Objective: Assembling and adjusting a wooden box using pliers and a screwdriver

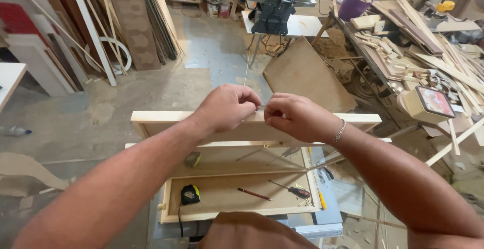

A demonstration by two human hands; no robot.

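Note:
My left hand (225,108) and my right hand (296,116) meet with pinched fingers over the top edge of a pale wooden frame (156,117) that stands upright in front of me. Something small is gripped between the fingertips; it is too small to make out. A thin rod (246,70) rises from the spot where the fingers meet. A bracelet sits on my right wrist. Below the hands, a shallow wooden box (222,213) lies flat, holding a tape measure (189,194), a red pencil (254,194) and a screwdriver (292,189).
A brown board (302,72) leans on the concrete floor ahead. A bench piled with wood offcuts (428,52) fills the right. A machine on a stand (273,14) is at the back, boards lean at the left wall, and a purple bucket (353,4) holds scraps.

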